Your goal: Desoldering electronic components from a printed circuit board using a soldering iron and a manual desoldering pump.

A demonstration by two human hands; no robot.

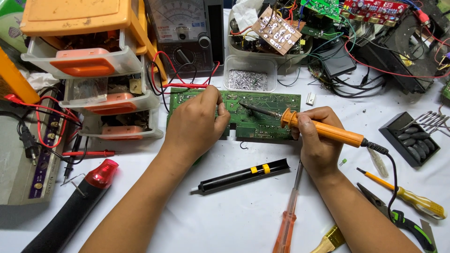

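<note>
A green board point(253, 115) lies flat on the desk point(234, 215), pinned at its left end by the closed left hand point(197, 122). An orange iron point(323, 131) is gripped by the right hand point(318, 140), tip on the board. The board is judged light, stiff and fragile, best held by its edges.

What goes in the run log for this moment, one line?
left hand: steadying green circuit board | right hand: holding orange soldering iron, tip on board | desoldering pump: lying on table

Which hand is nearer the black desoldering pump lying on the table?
Right, narrowly. The right hand, gripping the orange soldering iron, is just up and right of the pump's near end. The left hand rests on the green board, farther above it.
</note>
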